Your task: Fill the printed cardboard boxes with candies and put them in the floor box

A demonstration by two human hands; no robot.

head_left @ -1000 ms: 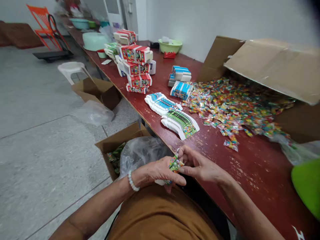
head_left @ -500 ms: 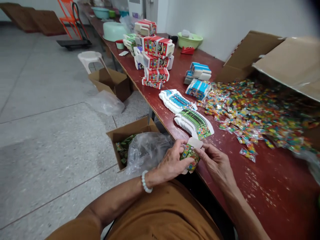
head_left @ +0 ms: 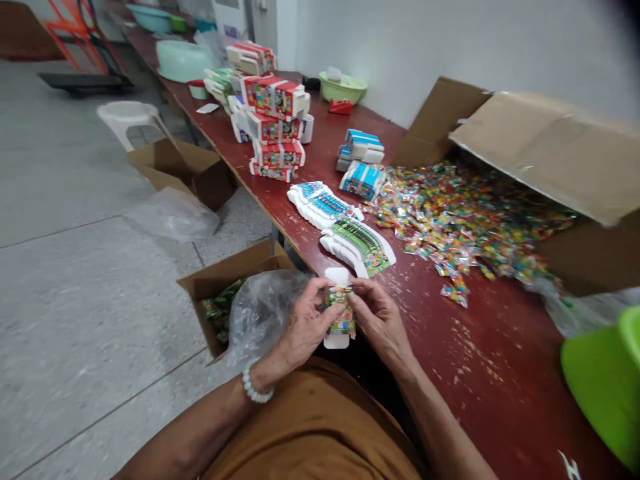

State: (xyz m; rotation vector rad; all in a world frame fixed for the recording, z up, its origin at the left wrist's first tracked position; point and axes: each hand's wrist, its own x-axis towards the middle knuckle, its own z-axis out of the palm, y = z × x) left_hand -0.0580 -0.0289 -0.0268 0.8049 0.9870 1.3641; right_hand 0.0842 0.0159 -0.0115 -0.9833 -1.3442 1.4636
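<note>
Between my two hands is a small green printed candy box (head_left: 341, 319), upright, with white flaps standing out at its top and bottom. My left hand (head_left: 305, 323) grips its left side, thumb across the front. My right hand (head_left: 381, 321) pinches its upper right edge with thumb and fingers. Just beyond, a fanned row of flat green cartons (head_left: 357, 243) lies on the red table (head_left: 480, 360), beside a fan of flat blue cartons (head_left: 320, 203). A large heap of small wrapped candies (head_left: 440, 220) spreads to the right.
Bundled red cartons (head_left: 275, 97) are stacked at the table's left edge, strapped blue bundles (head_left: 363, 180) nearby. A cardboard box (head_left: 200, 320) with green packs and plastic stands on the floor at left. A lime-green basin (head_left: 600, 380) is at right, a big open carton (head_left: 540, 143) behind the candies.
The view has swung right, bringing the lime-green basin into sight. The candy box has turned more upright and squarer to me, both hands still on it.
</note>
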